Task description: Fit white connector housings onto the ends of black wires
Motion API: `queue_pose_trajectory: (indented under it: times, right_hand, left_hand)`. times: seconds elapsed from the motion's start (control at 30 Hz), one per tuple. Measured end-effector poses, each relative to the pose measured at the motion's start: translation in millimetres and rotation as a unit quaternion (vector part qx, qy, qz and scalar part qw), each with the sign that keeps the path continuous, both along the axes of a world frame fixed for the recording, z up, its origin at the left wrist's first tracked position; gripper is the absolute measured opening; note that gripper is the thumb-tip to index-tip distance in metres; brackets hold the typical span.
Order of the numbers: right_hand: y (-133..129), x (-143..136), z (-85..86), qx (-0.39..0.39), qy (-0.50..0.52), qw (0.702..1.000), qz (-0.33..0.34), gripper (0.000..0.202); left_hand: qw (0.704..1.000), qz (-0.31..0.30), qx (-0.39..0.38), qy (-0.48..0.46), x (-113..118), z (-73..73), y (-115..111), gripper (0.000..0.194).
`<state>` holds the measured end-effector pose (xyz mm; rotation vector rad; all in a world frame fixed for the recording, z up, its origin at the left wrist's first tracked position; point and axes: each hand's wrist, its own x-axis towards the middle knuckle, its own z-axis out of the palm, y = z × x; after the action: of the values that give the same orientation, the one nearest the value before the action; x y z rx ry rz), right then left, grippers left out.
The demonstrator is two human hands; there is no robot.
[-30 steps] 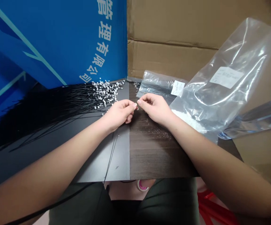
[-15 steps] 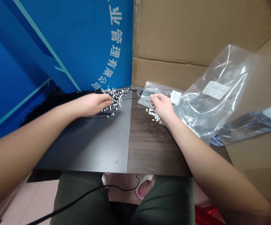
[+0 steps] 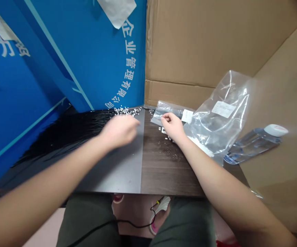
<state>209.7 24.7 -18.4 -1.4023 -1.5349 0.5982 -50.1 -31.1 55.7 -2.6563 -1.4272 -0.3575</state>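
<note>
Your left hand (image 3: 119,131), blurred so its grip can't be told, has lifted off the black wires (image 3: 68,132); right hand (image 3: 171,126) stays pinched over the small white pieces (image 3: 164,131).

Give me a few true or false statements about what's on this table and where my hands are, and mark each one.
1. The left hand is over the heap of black strands. True.
2. The right hand rests on the water bottle. False: it is by the small clear bag, apart from the bottle.
3. The bottle stands upright. False: it lies on its side.
4. The large clear bag carries a white label. True.
5. The board behind the strands is red. False: the blue board is blue.
</note>
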Motion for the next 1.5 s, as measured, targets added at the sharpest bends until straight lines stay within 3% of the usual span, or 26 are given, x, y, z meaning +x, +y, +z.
queue_pose_trajectory:
  times: [0.07,0.1,0.17,0.23,0.33,0.43,0.57,0.67,0.83,1.03,1.13,1.23,1.3,1.33,1.4,1.5]
  right_hand:
    - [-1.5,-1.8,-1.9,0.005,-0.038,0.999,0.003,0.015]
    - [-2.0,-1.9,-2.8,0.006,-0.053,0.999,0.003,0.016]
    - [-2.6,-0.6,-4.4,0.003,-0.067,0.998,0.003,0.017]
    - [-2.2,1.1,-5.1,-0.005,-0.070,0.998,0.003,0.019]
    - [3.9,-1.1,-0.4,-0.022,-0.103,0.994,-0.001,0.020]
    - [23.5,-13.2,15.0,-0.043,-0.200,0.979,0.009,0.017]
    - [65.9,-36.5,40.1,-0.077,-0.381,0.920,0.051,0.017]
    - [91.4,-49.8,49.3,-0.111,-0.419,0.899,0.065,0.011]
    - [105.7,-55.6,47.7,-0.154,-0.436,0.883,0.080,0.009]
    - [107.4,-50.9,38.8,-0.157,-0.414,0.893,0.084,0.009]
    - [109.2,-48.3,41.5,-0.120,-0.388,0.911,0.076,0.006]
    - [113.0,-47.1,58.2,-0.040,-0.313,0.947,0.056,0.009]
    - [113.9,-46.2,79.0,0.069,-0.121,0.989,0.043,0.006]
    - [112.3,-45.1,92.2,0.105,-0.029,0.993,0.053,0.006]
    - [102.1,-40.5,122.4,0.143,0.086,0.983,0.075,0.007]
    - [67.2,-25.8,167.8,0.199,0.178,0.960,0.080,0.019]
  left_hand:
    - [0.970,-0.236,-0.054,-0.005,62.6,-20.8,-18.1,0.025]
    - [0.945,-0.319,-0.064,-0.016,88.8,-32.3,-25.5,0.022]
    - [0.903,-0.419,-0.071,-0.054,125.9,-54.6,-35.9,0.018]
    - [0.881,-0.460,-0.076,-0.078,142.9,-72.8,-40.9,0.011]
    - [0.867,-0.481,-0.082,-0.097,145.1,-87.4,-42.7,0.012]
    - [0.863,-0.486,-0.095,-0.101,142.0,-90.0,-42.2,0.023]
    - [0.863,-0.483,-0.096,-0.109,143.5,-90.6,-41.2,0.030]
    - [0.865,-0.480,-0.096,-0.108,144.4,-92.3,-39.9,0.029]
    - [0.872,-0.469,-0.099,-0.103,144.1,-91.4,-38.1,0.027]
    - [0.874,-0.465,-0.085,-0.109,147.5,-91.7,-38.9,0.025]
    - [0.876,-0.463,-0.081,-0.109,148.0,-92.7,-38.2,0.026]
    - [0.878,-0.460,-0.072,-0.109,147.4,-92.1,-37.9,0.029]
    - [0.880,-0.459,-0.066,-0.108,146.8,-91.0,-38.2,0.030]
    - [0.880,-0.459,-0.064,-0.108,146.5,-90.6,-38.3,0.030]
    - [0.880,-0.458,-0.061,-0.111,146.0,-90.6,-37.7,0.030]
    - [0.883,-0.449,-0.056,-0.124,144.0,-93.1,-33.2,0.032]
